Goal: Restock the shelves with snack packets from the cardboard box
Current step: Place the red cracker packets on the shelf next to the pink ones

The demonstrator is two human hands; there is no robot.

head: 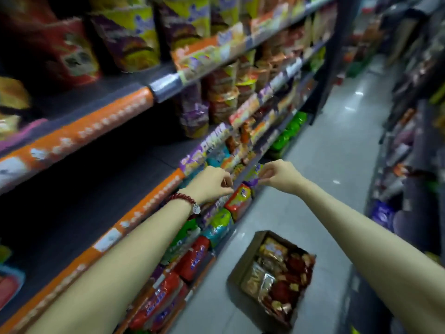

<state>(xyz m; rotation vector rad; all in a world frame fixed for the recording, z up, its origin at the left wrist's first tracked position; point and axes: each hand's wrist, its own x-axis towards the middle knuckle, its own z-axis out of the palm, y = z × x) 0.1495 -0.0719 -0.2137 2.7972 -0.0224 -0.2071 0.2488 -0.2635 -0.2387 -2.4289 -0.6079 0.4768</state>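
Both arms reach out toward the shelving on the left. My left hand [213, 180], a red bead bracelet on its wrist, pinches the top of a red and orange snack packet [239, 201] at the edge of a lower shelf. My right hand [277, 175] pinches the corner of a yellow and purple packet [252, 175] just above it. The cardboard box [243, 259] lies open on the floor below, holding several red, gold and silver snack packets.
Orange-edged shelves [96, 131] run along the left, packed with cups and packets; the middle shelf near me is dark and bare. Red and green packets [192, 259] fill the bottom rows. A grey tiled aisle [337, 141] runs ahead, with more racks on the right.
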